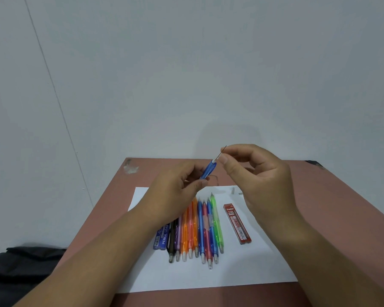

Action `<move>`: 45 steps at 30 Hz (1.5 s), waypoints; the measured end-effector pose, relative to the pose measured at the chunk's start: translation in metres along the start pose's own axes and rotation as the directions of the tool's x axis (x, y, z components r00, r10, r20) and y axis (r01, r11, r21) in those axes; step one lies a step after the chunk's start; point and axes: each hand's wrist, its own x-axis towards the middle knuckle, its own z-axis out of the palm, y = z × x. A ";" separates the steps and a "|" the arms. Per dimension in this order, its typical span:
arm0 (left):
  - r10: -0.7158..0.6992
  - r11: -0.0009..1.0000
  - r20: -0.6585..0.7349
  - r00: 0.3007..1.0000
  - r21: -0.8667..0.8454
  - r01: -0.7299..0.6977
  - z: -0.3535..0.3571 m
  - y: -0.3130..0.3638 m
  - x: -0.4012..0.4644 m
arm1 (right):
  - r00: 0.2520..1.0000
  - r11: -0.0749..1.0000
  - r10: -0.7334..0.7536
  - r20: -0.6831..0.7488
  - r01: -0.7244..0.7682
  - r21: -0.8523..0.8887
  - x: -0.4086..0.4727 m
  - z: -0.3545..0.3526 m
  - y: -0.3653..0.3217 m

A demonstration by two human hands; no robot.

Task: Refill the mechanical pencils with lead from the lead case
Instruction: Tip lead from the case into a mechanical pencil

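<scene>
blue pencil [207, 172] in left hand [175, 191], right hand [255, 173] pinching lead [222, 151] at its top

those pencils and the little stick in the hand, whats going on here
A person is refilling a blue mechanical pencil. The left hand grips its barrel above the table, open end up, while the right hand pinches a thin lead and feeds it into that end. A row of other pencils lies on the white paper, between a red lead case and a blue one.
</scene>
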 end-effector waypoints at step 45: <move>-0.039 0.997 -0.078 0.996 0.061 0.043 -0.007 -0.008 0.001 | 0.846 0.574 0.510 0.157 -0.198 -0.795 0.030 -0.043 0.067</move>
